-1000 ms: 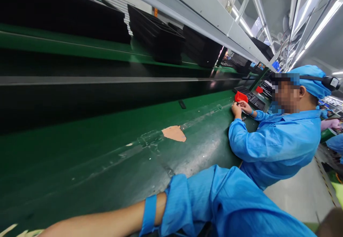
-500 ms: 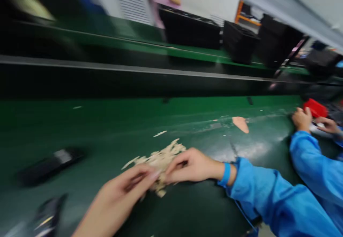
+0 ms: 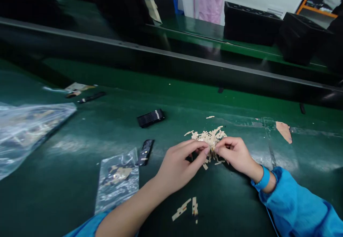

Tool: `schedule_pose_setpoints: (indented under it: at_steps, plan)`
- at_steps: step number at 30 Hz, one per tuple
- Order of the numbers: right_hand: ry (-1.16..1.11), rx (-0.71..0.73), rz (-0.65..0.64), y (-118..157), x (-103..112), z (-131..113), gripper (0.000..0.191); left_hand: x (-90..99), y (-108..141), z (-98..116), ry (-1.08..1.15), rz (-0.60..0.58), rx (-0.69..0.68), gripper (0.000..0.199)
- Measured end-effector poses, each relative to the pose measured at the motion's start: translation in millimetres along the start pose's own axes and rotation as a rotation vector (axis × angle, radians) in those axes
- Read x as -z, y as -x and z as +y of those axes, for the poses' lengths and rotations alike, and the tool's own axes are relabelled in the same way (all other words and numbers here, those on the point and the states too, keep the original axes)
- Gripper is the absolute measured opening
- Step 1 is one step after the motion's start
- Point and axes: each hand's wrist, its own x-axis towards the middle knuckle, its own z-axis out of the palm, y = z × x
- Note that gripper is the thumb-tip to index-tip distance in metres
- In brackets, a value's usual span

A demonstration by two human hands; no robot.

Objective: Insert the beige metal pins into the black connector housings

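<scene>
A loose pile of small flat cream-coloured strips [image 3: 214,134] lies on the green work surface [image 3: 241,201]. At its near left side is my left hand [image 3: 182,162], thumb and forefinger pinched together. My right hand [image 3: 237,155], wearing a blue wristband [image 3: 264,180], pinches at the pile's right side. The fingertips of both hands almost meet over the strips; whatever they grip is too small to make out. Nearer to me, two separate strips [image 3: 181,209] lie below my left hand.
Left of my hands are a ribbed black part [image 3: 150,118], a smaller black part [image 3: 146,152] and a clear bag [image 3: 118,180] with cream pieces inside. A larger plastic bag [image 3: 32,130] lies far left. Black bins [image 3: 252,23] and a person in pink [image 3: 207,1] are beyond the ledge.
The view has swung left, bringing the plastic bags in and leaving the neighbouring blue-sleeved person and the red object out. Both my hands remain pinched at the pile.
</scene>
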Motion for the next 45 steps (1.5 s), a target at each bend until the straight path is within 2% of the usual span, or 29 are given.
schedule_pose_setpoints:
  at_steps: [7,19,32,37,41,43,45]
  plan:
    - [0.081,0.140,0.038,4.0,-3.1,3.1,0.008,-4.1,0.9,-7.0,-0.019,-0.086,-0.061,0.023]
    - [0.153,0.195,0.028,6.2,-5.0,2.0,0.009,-1.6,-0.4,-0.2,-0.028,-0.139,-0.051,0.026]
    - [0.196,0.213,0.013,8.5,-3.8,1.6,0.012,-3.0,2.0,-4.8,-0.087,-0.185,-0.066,0.027]
    - [0.212,0.208,0.015,8.4,-2.7,1.8,0.013,-2.8,0.6,-6.8,-0.160,-0.189,-0.008,0.027]
    - [0.173,0.174,0.024,8.5,-2.4,1.5,0.011,3.3,-3.3,-13.9,-0.210,-0.090,0.138,0.026]
    - [0.137,0.150,0.022,8.7,-1.9,0.0,0.010,6.2,-5.4,-14.5,-0.185,-0.064,0.211,0.029]
    - [0.106,0.136,0.007,8.9,-1.4,-2.6,0.010,7.2,-7.4,-11.4,-0.101,-0.102,0.261,0.030]
